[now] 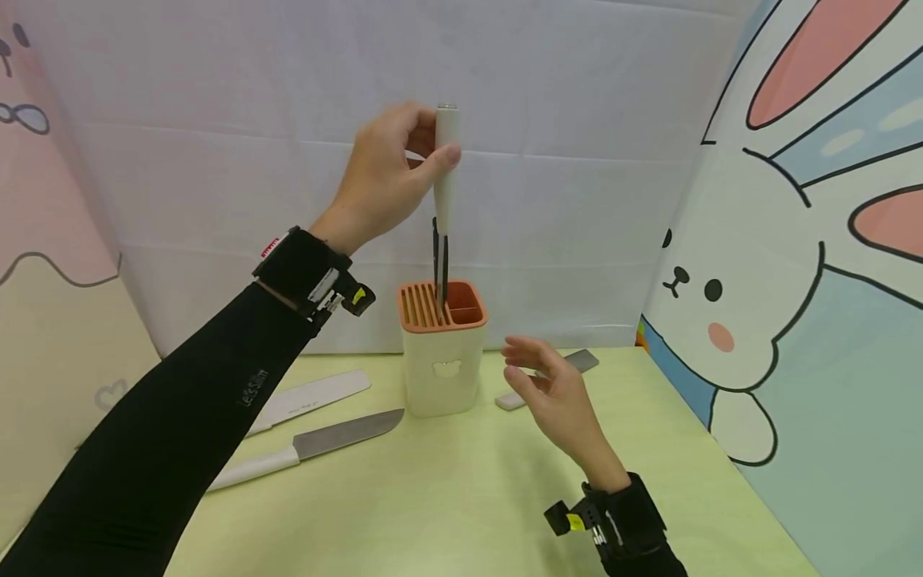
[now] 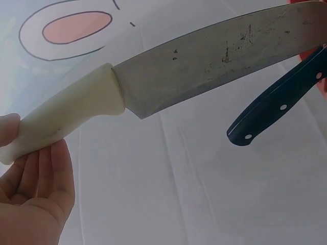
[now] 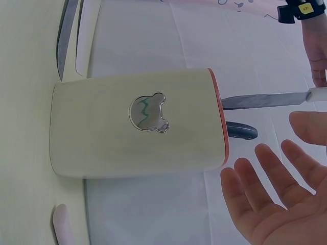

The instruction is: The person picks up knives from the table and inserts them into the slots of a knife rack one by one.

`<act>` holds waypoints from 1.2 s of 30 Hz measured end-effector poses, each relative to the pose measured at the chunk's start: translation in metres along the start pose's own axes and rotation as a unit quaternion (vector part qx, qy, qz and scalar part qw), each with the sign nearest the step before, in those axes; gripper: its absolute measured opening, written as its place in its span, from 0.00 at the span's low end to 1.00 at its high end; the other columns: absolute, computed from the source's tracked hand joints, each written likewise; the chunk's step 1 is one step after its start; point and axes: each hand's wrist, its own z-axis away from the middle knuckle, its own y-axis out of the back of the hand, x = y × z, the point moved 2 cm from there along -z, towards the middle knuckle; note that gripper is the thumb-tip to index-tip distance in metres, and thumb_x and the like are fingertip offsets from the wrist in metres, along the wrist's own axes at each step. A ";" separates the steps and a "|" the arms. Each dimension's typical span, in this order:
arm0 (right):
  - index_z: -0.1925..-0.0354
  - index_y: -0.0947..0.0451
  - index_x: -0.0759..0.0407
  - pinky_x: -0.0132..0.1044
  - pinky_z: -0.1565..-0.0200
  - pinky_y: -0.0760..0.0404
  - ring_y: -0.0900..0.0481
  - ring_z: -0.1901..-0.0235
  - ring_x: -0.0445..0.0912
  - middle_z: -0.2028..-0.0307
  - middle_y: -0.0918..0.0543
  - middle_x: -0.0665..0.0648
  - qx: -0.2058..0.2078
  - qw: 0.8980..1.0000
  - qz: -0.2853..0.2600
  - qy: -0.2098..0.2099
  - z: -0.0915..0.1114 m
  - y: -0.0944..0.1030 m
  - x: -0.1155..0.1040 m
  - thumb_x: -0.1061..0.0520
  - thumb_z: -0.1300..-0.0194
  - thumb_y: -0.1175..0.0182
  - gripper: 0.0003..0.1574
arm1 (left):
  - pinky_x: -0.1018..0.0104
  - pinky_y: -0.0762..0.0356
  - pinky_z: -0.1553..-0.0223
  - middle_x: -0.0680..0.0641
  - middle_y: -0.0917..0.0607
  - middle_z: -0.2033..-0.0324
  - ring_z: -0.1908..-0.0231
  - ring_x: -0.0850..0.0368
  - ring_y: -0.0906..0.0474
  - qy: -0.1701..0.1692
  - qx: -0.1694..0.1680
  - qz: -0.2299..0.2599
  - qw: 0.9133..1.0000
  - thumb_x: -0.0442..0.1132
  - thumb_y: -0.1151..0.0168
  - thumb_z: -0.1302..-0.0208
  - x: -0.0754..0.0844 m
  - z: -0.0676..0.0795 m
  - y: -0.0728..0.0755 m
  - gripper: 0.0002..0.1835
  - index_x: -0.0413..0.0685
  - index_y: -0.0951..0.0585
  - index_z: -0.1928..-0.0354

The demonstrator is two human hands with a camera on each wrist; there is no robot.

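Observation:
My left hand (image 1: 385, 176) pinches the white handle of a kitchen knife (image 1: 446, 172) between thumb and fingers. The knife stands upright above a cream knife holder (image 1: 443, 377) with an orange slotted top, its tip at or in the slots; how deep cannot be told. In the left wrist view, the broad blade shows dark specks. A dark-handled utensil (image 2: 276, 104) stands in the holder beside that blade; its lower part is hidden. To the right of the holder, my right hand (image 1: 558, 405) hovers with fingers relaxed and apart, holding nothing.
On the light green table (image 1: 404, 513), left of the holder, lie a broad-bladed knife (image 1: 320, 398) and a white-handled knife (image 1: 346, 434). Another knife (image 1: 582, 361) lies behind my right hand. A white sheet (image 1: 562, 208) hangs at the back, with cartoon panels on both sides.

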 end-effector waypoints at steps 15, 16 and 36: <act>0.42 0.29 0.62 0.51 0.53 0.21 0.23 0.51 0.52 0.51 0.21 0.61 0.008 1.000 -0.016 -0.001 -0.001 -0.002 -0.002 0.67 0.34 0.42 0.22 | 0.72 0.23 0.58 0.53 0.22 0.63 0.64 0.66 0.25 0.007 -0.015 -0.006 1.000 0.43 0.38 0.34 -0.032 0.014 -0.014 0.13 0.45 0.25 0.52; 0.42 0.29 0.62 0.50 0.53 0.21 0.23 0.51 0.53 0.51 0.21 0.61 0.007 1.000 -0.016 -0.001 -0.001 -0.002 -0.002 0.67 0.33 0.42 0.22 | 0.72 0.23 0.58 0.53 0.22 0.63 0.64 0.66 0.25 0.009 -0.015 -0.005 1.000 0.42 0.38 0.34 -0.034 0.015 -0.015 0.14 0.45 0.25 0.52; 0.41 0.29 0.62 0.52 0.52 0.22 0.23 0.50 0.52 0.50 0.21 0.60 0.001 1.000 -0.015 -0.006 -0.001 -0.003 -0.003 0.66 0.33 0.42 0.22 | 0.72 0.25 0.57 0.54 0.24 0.63 0.63 0.66 0.27 0.023 -0.041 -0.018 0.999 0.42 0.39 0.33 -0.061 0.036 -0.030 0.13 0.46 0.26 0.51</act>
